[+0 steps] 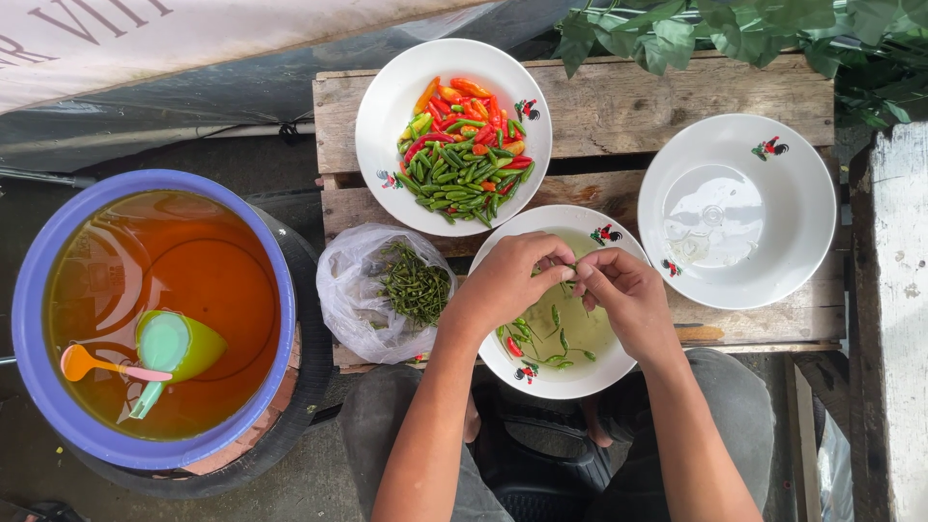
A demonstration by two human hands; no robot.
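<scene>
Left hand (507, 280) and right hand (623, 295) are pinching one small green chili (570, 274) between closed fingertips, directly over the near white bowl (541, 379) — dropped bits are landing inside. The stem bag (362, 290) is sitting just left; the bowl is overhanging the pallet (619, 106) edge — little spare room.

a blue tub (29, 319) of orange liquid, a water-filled white bowl (802, 174), green leaves (735, 29).
</scene>
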